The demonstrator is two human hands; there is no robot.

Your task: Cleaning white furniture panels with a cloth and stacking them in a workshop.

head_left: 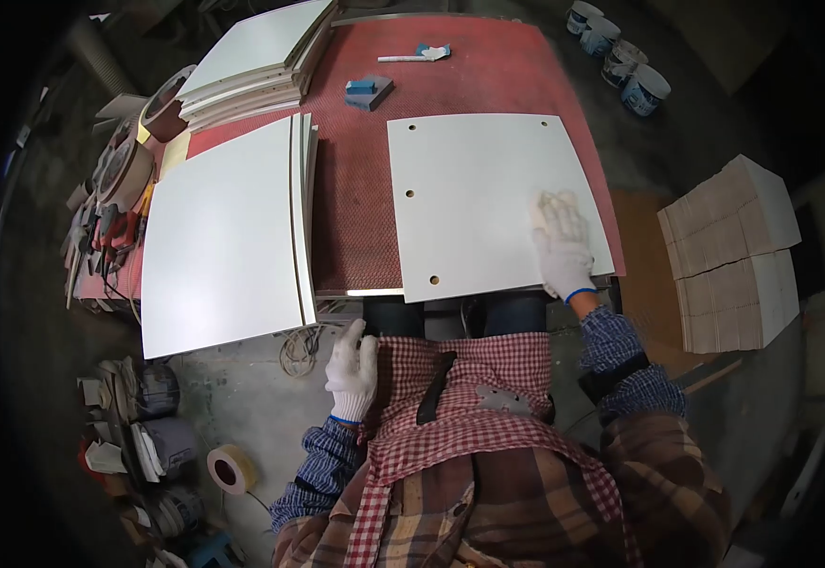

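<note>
A white square panel (479,189) with several small round holes lies on the right part of the red-topped table. On its right side rests my right hand (564,248), in a white glove with a blue cuff edge. Motion smears the fingers, which press a pale cream pad or cloth (557,202) flat against the panel. My left hand (352,371), gloved the same way, hangs below the table edge in front of my apron. Its fingers point forward, loosely apart, with nothing visible in them. Nearby, a short stack of white panels (223,237) overhangs the table's front left.
More panels (259,47) are piled at the back left. A blue-grey block (369,93) and a white stick (403,59) lie on the red tabletop (469,80). Tape rolls (126,175) and tools crowd the left edge. Tubs (646,91) and stacked boards (729,256) stand right.
</note>
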